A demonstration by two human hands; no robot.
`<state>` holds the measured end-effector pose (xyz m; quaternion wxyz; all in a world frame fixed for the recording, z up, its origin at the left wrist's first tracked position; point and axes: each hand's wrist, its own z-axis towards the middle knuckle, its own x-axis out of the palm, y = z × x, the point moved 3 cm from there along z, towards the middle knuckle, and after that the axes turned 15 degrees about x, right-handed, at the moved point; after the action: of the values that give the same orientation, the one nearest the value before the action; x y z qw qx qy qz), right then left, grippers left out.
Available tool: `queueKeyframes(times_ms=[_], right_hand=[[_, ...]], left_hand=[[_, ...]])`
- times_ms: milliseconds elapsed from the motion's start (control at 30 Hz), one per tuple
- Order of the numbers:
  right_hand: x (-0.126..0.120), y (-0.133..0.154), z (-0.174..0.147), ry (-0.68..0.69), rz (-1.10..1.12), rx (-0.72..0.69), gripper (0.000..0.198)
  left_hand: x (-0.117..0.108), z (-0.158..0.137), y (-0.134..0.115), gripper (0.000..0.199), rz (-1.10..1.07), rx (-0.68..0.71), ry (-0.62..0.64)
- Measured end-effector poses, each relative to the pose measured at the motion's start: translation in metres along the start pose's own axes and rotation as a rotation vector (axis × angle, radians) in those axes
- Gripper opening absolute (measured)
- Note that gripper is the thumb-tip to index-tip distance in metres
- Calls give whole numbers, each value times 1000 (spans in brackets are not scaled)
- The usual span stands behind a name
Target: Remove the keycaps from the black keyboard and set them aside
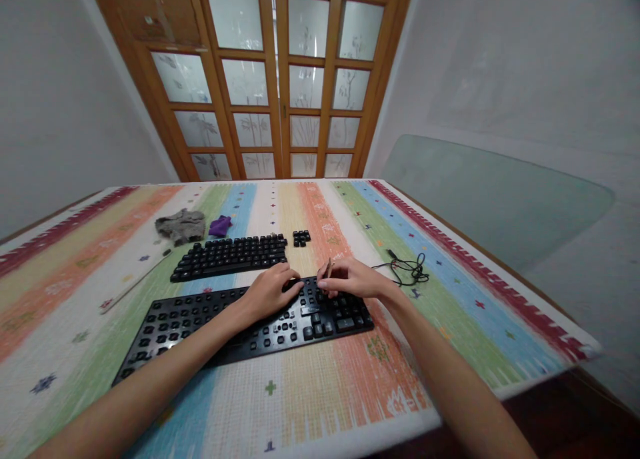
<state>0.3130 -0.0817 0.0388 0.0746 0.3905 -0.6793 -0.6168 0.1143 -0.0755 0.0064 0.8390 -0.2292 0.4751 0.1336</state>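
Note:
A black keyboard lies tilted across my view, most of its keycaps off; caps remain at its right end. My left hand rests on its upper middle, fingers bent loosely near the far edge and thumb apart from them. Over the right part, my right hand pinches a thin brown tool that points upward; its lower end is hidden by the fingers. Beyond the keyboard, loose black keycaps are laid in rows, with a small separate group of keycaps to their right.
A striped cloth covers the table. Behind the keycaps lie a grey rag and a purple cloth. A long thin white stick with a dark tip is at left. A coiled black cable lies at right, near a frosted panel.

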Motion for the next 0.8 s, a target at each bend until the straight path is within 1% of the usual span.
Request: queueKeyframes(times_ms=[133, 200, 300, 433, 600, 800], right_hand=[[3, 9, -3, -30, -206, -100, 35], [2, 11, -4, -37, -252, -102, 34], [-2, 10, -4, -58, -266, -89, 33], [-8, 3, 0, -120, -246, -50, 36], [-2, 1, 8, -141, -216, -90, 38], [2, -5, 17, -219, -249, -95, 42]], left_hand=[[2, -1, 0, 17, 9, 22, -24], [2, -2, 0, 16, 17, 29, -34], [2, -4, -1, 16, 31, 40, -44], [2, -4, -2, 16, 37, 65, -43], [2, -5, -4, 19, 42, 109, -40], [2, -4, -6, 19, 61, 157, -40]])
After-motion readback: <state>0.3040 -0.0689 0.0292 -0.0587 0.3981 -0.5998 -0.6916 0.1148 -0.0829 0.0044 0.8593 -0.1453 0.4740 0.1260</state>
